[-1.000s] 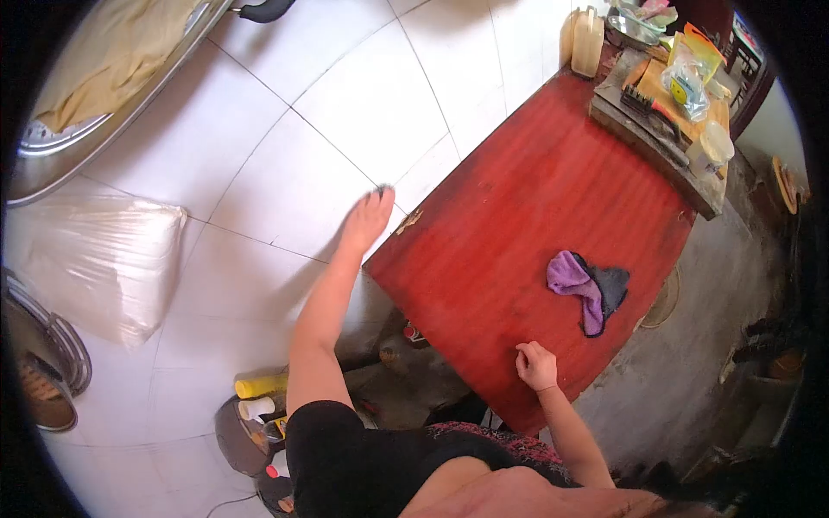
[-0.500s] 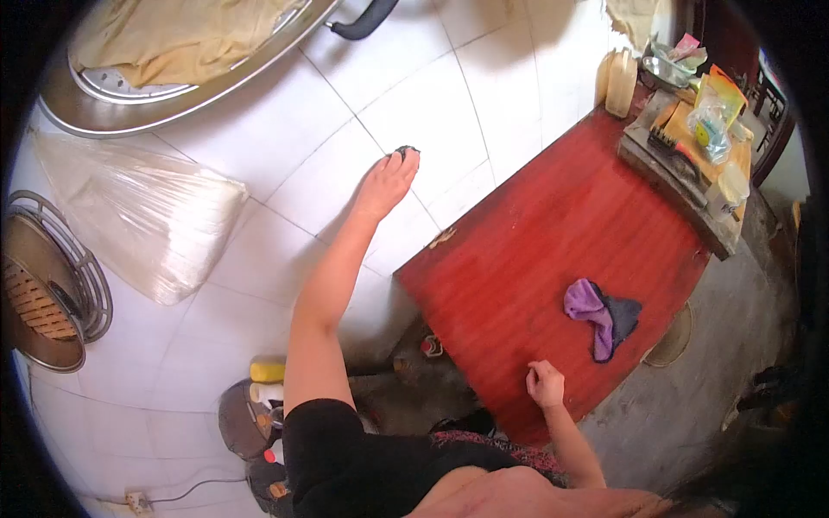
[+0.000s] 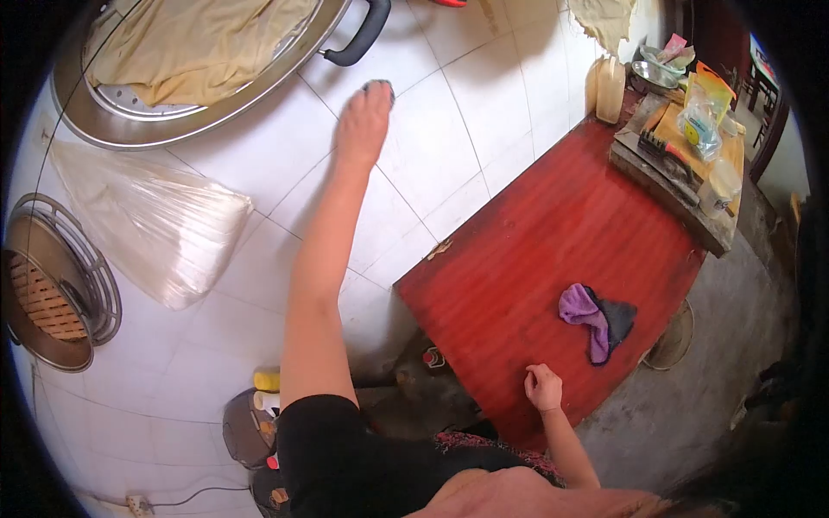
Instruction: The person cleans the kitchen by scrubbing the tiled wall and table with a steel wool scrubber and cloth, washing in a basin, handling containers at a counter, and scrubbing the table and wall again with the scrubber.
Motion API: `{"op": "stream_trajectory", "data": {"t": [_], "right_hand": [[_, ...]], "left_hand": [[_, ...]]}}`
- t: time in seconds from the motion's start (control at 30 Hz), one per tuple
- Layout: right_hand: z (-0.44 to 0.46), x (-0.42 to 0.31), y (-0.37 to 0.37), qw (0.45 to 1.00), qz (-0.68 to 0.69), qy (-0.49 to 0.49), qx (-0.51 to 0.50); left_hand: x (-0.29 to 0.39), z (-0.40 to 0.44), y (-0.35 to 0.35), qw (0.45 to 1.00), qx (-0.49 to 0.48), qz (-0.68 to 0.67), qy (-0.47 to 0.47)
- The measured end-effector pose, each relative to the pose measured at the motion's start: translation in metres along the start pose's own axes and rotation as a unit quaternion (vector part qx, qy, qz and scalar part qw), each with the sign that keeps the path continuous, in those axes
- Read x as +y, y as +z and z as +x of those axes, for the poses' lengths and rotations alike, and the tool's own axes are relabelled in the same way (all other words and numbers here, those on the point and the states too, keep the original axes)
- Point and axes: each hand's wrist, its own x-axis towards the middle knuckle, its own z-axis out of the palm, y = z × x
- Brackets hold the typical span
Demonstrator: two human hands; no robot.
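Observation:
My left hand (image 3: pixel 364 129) reaches up to the white tiled wall (image 3: pixel 423 129), its fingers closed over a small dark grey wad (image 3: pixel 378 86) pressed on the tiles. Most of the wad is under the fingers, so I cannot tell whether it is cloth or a scrubber. Low over the red tabletop (image 3: pixel 509 285), my right hand (image 3: pixel 543 387) is loosely curled and shows nothing in it. A purple and grey cloth (image 3: pixel 596 319) lies crumpled on the table, a little beyond the right hand and apart from it.
A large metal pan (image 3: pixel 147 129) with a black handle hangs above left, a beige cloth (image 3: pixel 199 52) over it. Below are a clear plastic bag (image 3: pixel 173 233) and a pan with a rack (image 3: pixel 60 293). A cutting board (image 3: pixel 673 129) with packets stands at the table's far end.
My left hand has moved up the wall and slightly left with the dark wad, closer to the pan handle. The right hand stays nearly in place. The view has shifted a little.

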Motion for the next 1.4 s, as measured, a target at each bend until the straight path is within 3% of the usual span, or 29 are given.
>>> {"op": "stream_trajectory", "data": {"t": [0.07,0.13,0.17,0.27,0.3,0.33,0.4,0.47,0.5,0.53,0.63,0.67,0.73,0.8,0.87,0.9,0.93,0.97,1.0,1.07,1.1,1.13,1.2,1.3,1.33,1.37,1.4], "right_hand": [[0.0,0.001,0.0,1.0,0.008,0.001,0.002],[-0.003,-0.001,-0.001,1.0,0.022,-0.001,0.003],[-0.003,-0.001,-0.002,1.0,0.027,-0.004,0.006],[-0.002,-0.002,-0.005,0.999,0.029,0.012,-0.007],[-0.001,-0.004,-0.005,0.999,0.03,0.014,-0.007],[0.002,-0.004,-0.006,0.999,0.029,0.014,-0.005],[0.0,-0.005,-0.007,1.0,0.022,0.01,0.002],[0.007,-0.006,-0.005,1.0,0.024,0.015,0.009],[0.007,-0.009,-0.009,0.999,0.027,0.024,0.003],[0.004,-0.011,-0.012,0.999,0.032,0.035,-0.006],[0.006,-0.005,-0.011,0.999,0.038,0.012,0.011],[0.002,-0.006,-0.012,0.999,0.046,0.017,0.005],[-0.005,-0.006,-0.007,0.999,0.032,0.033,-0.006],[0.003,-0.001,-0.006,0.999,0.022,0.033,-0.002],[0.001,-0.003,-0.006,0.999,0.025,0.033,-0.002],[0.001,-0.004,-0.007,0.999,0.029,0.028,0.003],[0.001,-0.004,-0.009,0.999,0.034,0.023,0.006],[0.002,-0.004,-0.01,0.999,0.038,0.016,0.013],[0.005,-0.003,-0.011,0.999,0.039,0.017,0.012],[0.002,-0.002,-0.01,0.999,0.042,0.024,0.003],[-0.001,-0.005,-0.011,0.998,0.051,0.033,0.005],[0.003,-0.008,-0.011,0.997,0.06,0.04,0.011],[0.006,-0.008,-0.011,0.997,0.061,0.048,0.014],[0.002,-0.003,-0.01,0.998,0.044,0.049,0.003],[0.001,-0.002,-0.008,0.998,0.041,0.044,0.002],[0.001,-0.001,-0.007,0.999,0.038,0.036,0.005],[-0.001,-0.001,-0.006,0.998,0.048,0.032,0.006]], "left_hand": [[0.001,-0.015,0.008,1.0,0.001,0.018,-0.007],[0.008,-0.064,0.051,0.987,-0.141,-0.073,0.007],[0.015,-0.081,0.053,0.991,-0.068,-0.022,0.116],[-0.002,-0.029,0.042,0.976,-0.205,-0.07,0.017],[-0.007,-0.003,0.019,0.995,-0.091,0.023,0.037],[-0.017,0.022,0.017,0.997,0.068,0.017,0.016],[-0.015,0.067,-0.002,0.98,-0.02,-0.144,-0.138],[0.002,0.064,0.029,0.996,0.087,-0.018,-0.015],[0.016,0.057,0.055,0.998,-0.014,-0.067,0.007],[0.038,0.039,0.076,0.997,-0.046,-0.057,0.039],[0.054,0.031,0.071,0.992,-0.008,-0.01,0.123],[0.053,0.052,0.055,0.975,-0.214,-0.047,-0.024],[0.023,0.082,0.039,1.0,0.015,0.012,-0.002],[0.014,0.102,0.019,0.995,0.092,-0.026,-0.025],[0.024,0.083,0.056,0.999,0.033,-0.029,0.01],[0.037,0.06,0.081,0.984,-0.05,-0.168,0.002],[0.051,0.036,0.114,0.973,-0.158,-0.164,0.026],[0.068,0.01,0.107,0.981,-0.125,-0.106,0.104],[0.069,0.001,0.109,0.98,-0.01,-0.103,0.171],[0.064,0.04,0.082,0.957,-0.268,-0.093,0.063],[0.046,0.049,0.1,0.985,-0.134,-0.065,0.092],[0.04,0.073,0.076,0.993,-0.073,-0.085,0.032],[0.044,0.098,0.04,0.999,-0.013,-0.046,0.01],[0.066,0.034,0.094,0.994,-0.06,-0.051,0.078],[0.082,0.016,0.087,0.945,-0.305,-0.114,0.017],[0.09,-0.034,0.124,0.962,-0.237,-0.115,0.063],[0.087,-0.064,0.135,0.974,-0.013,-0.045,0.22]]}}
